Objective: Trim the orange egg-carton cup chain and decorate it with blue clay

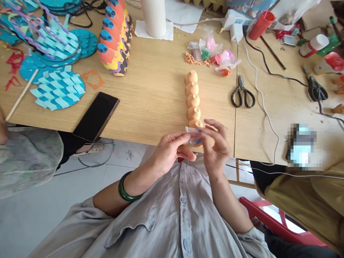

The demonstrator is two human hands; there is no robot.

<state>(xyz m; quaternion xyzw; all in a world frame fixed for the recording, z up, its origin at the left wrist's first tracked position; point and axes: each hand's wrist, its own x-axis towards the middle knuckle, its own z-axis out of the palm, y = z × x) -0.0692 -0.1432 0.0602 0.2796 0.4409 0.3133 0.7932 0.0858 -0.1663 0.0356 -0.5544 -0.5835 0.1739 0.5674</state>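
Pinching fingers (185, 137) partly hide the clear packet (187, 130)

A wood-topped table (150, 89) serves as a craft workspace, though whether the room is a home, a classroom or a studio cannot be told. Blue discs layered with pale paper strips (60, 87) lie at 10 o'clock, beside a painted orange, yellow and black form (114, 39) at 11. A row of orange cups (192, 96) stands near the center, below bags of colored material (215, 53) at 1 o'clock. Black-handled scissors (242, 94) rest at 2 o'clock, with a second pair (315, 86) farther out toward 3. People sit at 9 and 4 o'clock, above pale floor tiles (118, 179).
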